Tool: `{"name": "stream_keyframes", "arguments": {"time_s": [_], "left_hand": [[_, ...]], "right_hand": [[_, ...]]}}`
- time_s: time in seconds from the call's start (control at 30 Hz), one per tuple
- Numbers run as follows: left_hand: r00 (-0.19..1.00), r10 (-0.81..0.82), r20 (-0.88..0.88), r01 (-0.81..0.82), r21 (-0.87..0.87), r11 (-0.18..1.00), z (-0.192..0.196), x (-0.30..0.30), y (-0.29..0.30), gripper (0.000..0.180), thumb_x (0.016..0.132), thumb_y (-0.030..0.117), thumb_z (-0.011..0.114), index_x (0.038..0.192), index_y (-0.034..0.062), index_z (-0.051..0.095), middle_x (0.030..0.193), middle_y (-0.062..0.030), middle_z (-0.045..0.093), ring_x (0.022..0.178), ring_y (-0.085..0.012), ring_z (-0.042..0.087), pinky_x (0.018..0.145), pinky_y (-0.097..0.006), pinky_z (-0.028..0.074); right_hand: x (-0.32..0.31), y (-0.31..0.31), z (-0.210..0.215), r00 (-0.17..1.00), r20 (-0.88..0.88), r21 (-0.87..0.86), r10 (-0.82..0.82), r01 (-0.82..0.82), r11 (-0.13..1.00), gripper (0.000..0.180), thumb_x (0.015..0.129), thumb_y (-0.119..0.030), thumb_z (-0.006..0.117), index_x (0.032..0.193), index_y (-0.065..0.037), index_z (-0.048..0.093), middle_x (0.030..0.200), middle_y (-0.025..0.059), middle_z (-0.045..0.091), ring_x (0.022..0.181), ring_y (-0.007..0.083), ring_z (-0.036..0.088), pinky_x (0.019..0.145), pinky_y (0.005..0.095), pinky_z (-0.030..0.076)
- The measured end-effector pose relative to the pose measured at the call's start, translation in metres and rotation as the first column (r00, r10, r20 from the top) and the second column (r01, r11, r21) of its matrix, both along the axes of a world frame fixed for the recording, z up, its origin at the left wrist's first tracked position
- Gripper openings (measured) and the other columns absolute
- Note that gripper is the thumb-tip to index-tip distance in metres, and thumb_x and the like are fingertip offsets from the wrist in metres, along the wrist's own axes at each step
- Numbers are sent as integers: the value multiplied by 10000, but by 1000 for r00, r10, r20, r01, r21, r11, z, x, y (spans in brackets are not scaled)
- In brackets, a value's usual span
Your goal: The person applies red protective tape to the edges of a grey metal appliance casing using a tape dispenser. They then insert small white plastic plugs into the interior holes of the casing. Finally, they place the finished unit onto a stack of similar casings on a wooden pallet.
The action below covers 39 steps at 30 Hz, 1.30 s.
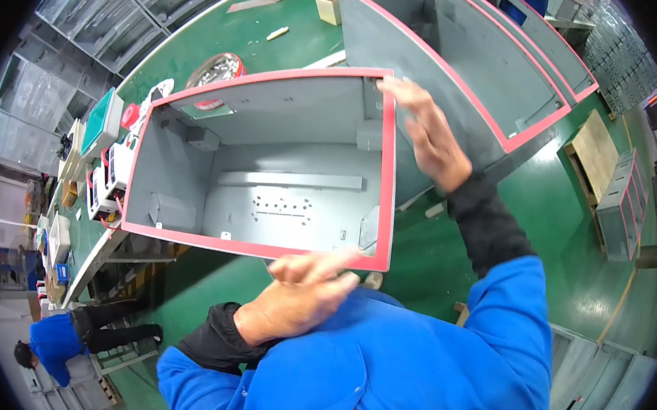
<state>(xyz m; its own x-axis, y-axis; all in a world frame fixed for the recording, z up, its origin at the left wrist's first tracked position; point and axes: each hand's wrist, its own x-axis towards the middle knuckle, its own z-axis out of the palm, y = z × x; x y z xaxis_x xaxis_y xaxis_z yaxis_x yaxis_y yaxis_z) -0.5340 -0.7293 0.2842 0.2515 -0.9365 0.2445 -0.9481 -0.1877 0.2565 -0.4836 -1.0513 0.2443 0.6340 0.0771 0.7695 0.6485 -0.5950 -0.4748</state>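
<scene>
A grey metal cabinet box (294, 157), open side up, sits in front of me with a pink strip (257, 248) round its rim. Inside are a long bar, a group of small holes and several corner brackets. My right hand (428, 136) lies along the far right corner, its fingers stretched out and their tips at the pink edge. By the near edge, towards the right, is my left hand (299, 298), slightly smeared, fingers extended at the strip. Neither hand shows anything held in it. The left palm's underside is hidden.
More grey cabinets with pink rims (493, 133) stand just right of the box. A round tub of small parts (217, 71) and white devices with cables (109, 178) are on the green bench (203, 32). A co-worker in blue (56, 342) bends over at lower left.
</scene>
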Motion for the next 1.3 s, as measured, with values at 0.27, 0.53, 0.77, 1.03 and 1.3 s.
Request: {"name": "stream_keyframes", "arguments": {"time_s": [0.27, 0.53, 0.77, 1.03, 1.3], "left_hand": [[940, 339, -33, -336, -247, 909, -50, -4, 48, 540, 642, 72, 685, 1097, 190, 419, 1282, -63, 505, 1065, -216, 492, 845, -364, 258], [943, 331, 39, -259, -541, 800, -60, 38, 101, 416, 689, 42, 641, 1020, 173, 425, 1210, -85, 540, 985, -215, 524, 806, -343, 296], [692, 711, 124, -498, -632, 594, -27, 183, 239, 458, 921, 348, 499, 1181, 10, 333, 1255, -213, 405, 1127, -311, 397, 955, -411, 300], [920, 392, -32, -393, -41, 919, -15, 327, 252, 745, 839, 513, 543, 1339, 33, 269, 1438, -151, 260, 1252, -314, 269, 1017, -434, 164], [896, 428, 120, -409, -159, 899, -40, 476, 160, 706, 860, 527, 486, 1324, 14, 345, 1326, -152, 401, 1188, -289, 339, 964, -422, 219]], "right_hand": [[-15, 3, -19, 992, -54, -98, 114, -119, 988, 239, 937, -271, 393, 1049, -68, 451, 1213, 196, 555, 1168, 392, 491, 1048, 493, 297], [-126, 100, -15, 946, -312, -122, -89, 53, 991, 712, 916, -547, 247, 1033, 84, 554, 1108, 221, 604, 1125, 413, 522, 997, 553, 321], [-192, 187, -38, 927, -6, 198, -376, 369, 908, 521, 952, -456, 264, 1167, -2, 400, 1036, 276, 584, 1056, 393, 557, 998, 527, 343], [-121, 211, -14, 675, -402, 115, -618, 707, 697, 360, 956, -373, 360, 1148, -70, 327, 1417, 271, 270, 1321, 350, 275, 1086, 469, 208], [-115, 220, -19, 648, -340, 118, -682, 748, 653, 494, 921, -501, 415, 1174, -87, 321, 1415, 245, 289, 1314, 351, 282, 1083, 476, 208]]}}
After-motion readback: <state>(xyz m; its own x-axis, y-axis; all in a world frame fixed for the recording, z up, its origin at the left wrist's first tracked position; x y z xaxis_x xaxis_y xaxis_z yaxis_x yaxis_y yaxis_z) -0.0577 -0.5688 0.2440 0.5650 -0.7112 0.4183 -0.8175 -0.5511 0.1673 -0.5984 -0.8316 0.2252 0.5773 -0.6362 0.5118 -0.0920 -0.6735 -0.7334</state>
